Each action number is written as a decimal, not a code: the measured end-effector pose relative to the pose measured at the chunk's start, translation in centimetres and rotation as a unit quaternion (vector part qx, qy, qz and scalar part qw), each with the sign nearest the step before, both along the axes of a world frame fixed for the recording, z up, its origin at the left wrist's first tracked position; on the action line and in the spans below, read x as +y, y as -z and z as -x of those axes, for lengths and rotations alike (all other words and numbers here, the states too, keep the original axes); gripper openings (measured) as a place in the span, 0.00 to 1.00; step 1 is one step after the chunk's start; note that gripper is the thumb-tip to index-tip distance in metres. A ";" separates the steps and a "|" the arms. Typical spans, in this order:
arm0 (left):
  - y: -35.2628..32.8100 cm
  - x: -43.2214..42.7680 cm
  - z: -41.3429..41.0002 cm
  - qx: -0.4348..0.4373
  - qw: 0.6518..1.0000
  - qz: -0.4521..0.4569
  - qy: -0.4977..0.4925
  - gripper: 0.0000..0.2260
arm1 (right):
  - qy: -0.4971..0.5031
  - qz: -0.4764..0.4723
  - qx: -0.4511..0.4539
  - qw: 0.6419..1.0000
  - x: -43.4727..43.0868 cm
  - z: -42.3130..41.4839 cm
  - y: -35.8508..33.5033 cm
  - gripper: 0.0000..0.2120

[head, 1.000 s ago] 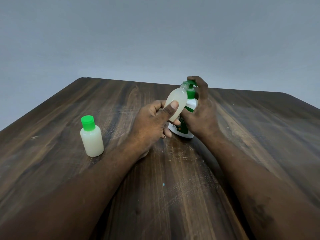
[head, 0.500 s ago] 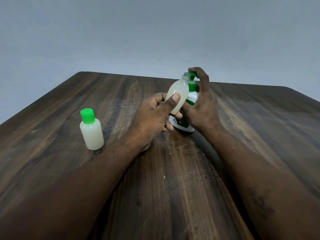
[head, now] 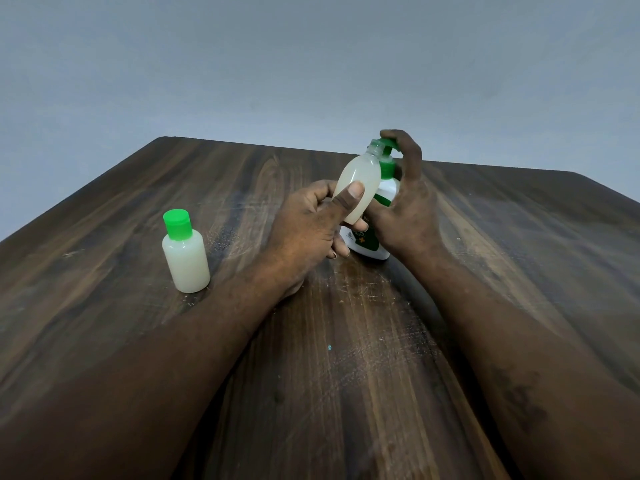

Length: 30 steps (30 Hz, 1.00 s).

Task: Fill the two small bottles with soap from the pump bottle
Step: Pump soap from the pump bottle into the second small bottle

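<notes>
Observed: a dark brown wood-grain table (head: 519,271) against a plain grey wall (head: 311,64).

Item 1, a small translucent plastic bottle with a green screw cap (head: 186,261), stands upright on the left of the table. It is well apart from both hands, capped, and whitish liquid shows through its full body.

Item 2, a second small translucent plastic bottle without a cap (head: 360,181), is off the table surface at centre, towards the far side. It is tilted, base down-left and neck up-right. Pale liquid shows through most of its body. Its open neck meets the spout of the pump head; whether the two touch cannot be told.

Item 3, a white plastic pump bottle with a green pump head and green label (head: 367,239), stands upright on the table directly behind and right of item 2.

The left hand (head: 308,233) grips item 2. The thumb lies pressed across the near face of the bottle and the other fingers are curled round its far side.

The right hand (head: 405,209) holds item 3. One finger is hooked over the top of the pump head, and the palm and remaining fingers are closed against the right side of the body.

Both forearms extend from the near edge. The table surface near the hands is scuffed, with a small teal speck (head: 329,347) towards the near side.
</notes>
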State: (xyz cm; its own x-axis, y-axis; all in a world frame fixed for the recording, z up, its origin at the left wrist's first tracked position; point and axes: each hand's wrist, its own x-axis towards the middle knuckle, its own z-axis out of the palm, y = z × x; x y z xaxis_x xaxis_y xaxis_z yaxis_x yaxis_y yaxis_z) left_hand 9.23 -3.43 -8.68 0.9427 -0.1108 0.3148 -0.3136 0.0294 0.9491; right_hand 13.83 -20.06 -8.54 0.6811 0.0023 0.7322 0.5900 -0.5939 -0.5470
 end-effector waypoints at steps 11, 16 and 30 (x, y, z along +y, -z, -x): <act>-0.1 -0.2 0.0 -0.001 1.000 0.006 0.007 0.15 | 0.008 0.003 0.001 1.000 0.0 0.1 -0.2 0.40; 0.1 -0.1 0.2 0.011 1.000 0.000 0.005 0.15 | 0.007 0.001 -0.006 1.000 0.0 0.0 -0.1 0.35; 0.2 -0.2 0.1 0.008 1.000 -0.001 0.009 0.16 | 0.012 -0.006 0.002 1.000 0.1 0.1 -0.1 0.37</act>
